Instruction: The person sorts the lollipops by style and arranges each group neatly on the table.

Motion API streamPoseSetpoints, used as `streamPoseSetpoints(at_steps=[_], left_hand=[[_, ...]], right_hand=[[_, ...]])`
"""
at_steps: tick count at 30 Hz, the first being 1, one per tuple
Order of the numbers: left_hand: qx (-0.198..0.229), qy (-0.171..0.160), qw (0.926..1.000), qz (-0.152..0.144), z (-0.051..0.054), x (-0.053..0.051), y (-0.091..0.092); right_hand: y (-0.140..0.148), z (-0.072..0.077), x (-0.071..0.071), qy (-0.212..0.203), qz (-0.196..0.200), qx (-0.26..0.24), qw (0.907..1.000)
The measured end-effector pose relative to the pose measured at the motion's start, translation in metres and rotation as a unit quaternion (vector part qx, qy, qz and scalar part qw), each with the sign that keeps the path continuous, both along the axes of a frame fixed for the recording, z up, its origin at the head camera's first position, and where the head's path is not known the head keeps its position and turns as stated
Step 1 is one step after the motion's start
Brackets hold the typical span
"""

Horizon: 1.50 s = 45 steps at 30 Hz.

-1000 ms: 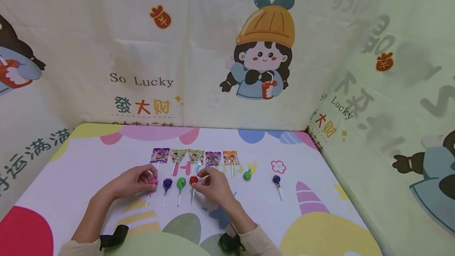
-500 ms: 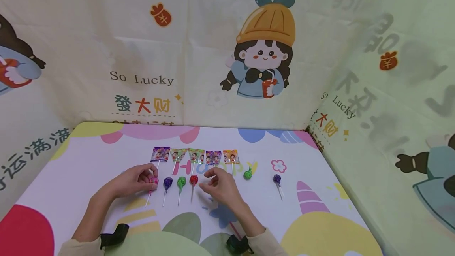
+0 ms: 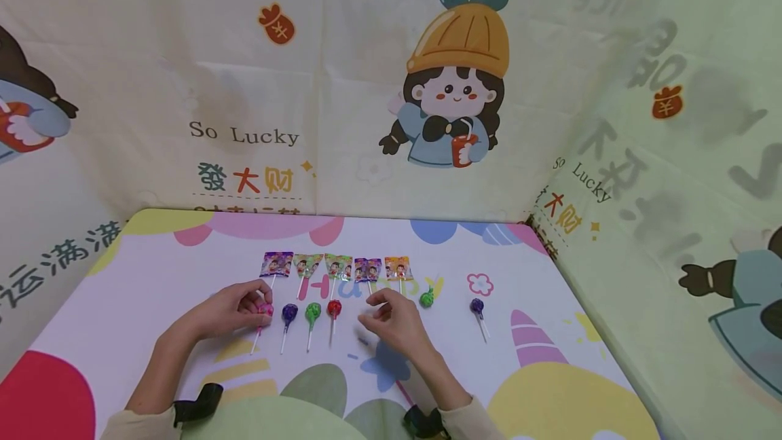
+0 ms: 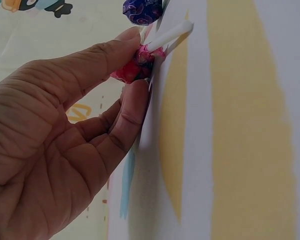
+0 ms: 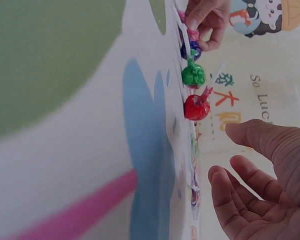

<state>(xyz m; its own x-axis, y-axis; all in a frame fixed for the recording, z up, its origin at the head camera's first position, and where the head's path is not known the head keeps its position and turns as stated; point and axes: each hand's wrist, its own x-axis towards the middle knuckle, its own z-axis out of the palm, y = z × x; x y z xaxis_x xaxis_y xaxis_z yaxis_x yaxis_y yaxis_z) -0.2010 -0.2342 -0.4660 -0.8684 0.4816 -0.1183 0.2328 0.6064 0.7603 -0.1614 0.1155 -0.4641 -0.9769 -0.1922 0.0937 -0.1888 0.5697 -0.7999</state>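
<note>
My left hand (image 3: 231, 311) pinches the pink lollipop (image 4: 132, 70) by its wrapped head between thumb and fingertips, the white stick pointing toward me. To its right a purple lollipop (image 3: 290, 314), a green lollipop (image 3: 313, 312) and a red lollipop (image 3: 334, 309) lie in a row on the table. My right hand (image 3: 397, 321) hovers right of the red lollipop (image 5: 197, 107), fingers loosely bent and apart, holding nothing. Farther right lie a second green lollipop (image 3: 427, 298), its stick not clearly visible, and a second purple lollipop (image 3: 477, 307).
Behind the row, several flat-packed lollipops (image 3: 338, 267) in printed wrappers form another line on the patterned table (image 3: 201, 263). A printed cloth (image 3: 354, 87) hangs behind and at both sides. Black wrist straps (image 3: 198, 405) sit at the sleeve cuffs.
My right hand has let go of the red lollipop and moved right, away from it. The red lollipop stays in the row. My left hand has stayed on the pink lollipop.
</note>
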Motion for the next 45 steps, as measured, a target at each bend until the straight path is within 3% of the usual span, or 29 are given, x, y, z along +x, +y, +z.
streamPoseSetpoints(at_steps=[21,31,45], left_hand=[[0.003,0.006,1.0,-0.002,-0.002,0.001,0.0],[0.0,0.012,0.9999,-0.004,-0.001,-0.001,0.001],[0.003,0.012,0.9999,-0.006,-0.001,-0.001,0.0]], right_hand=[[0.038,-0.005,0.005,-0.02,-0.042,-0.009,0.9989],[0.057,-0.01,0.005,-0.003,-0.062,-0.031,0.9976],[0.081,-0.013,0.008,0.008,-0.108,-0.025,0.9938]])
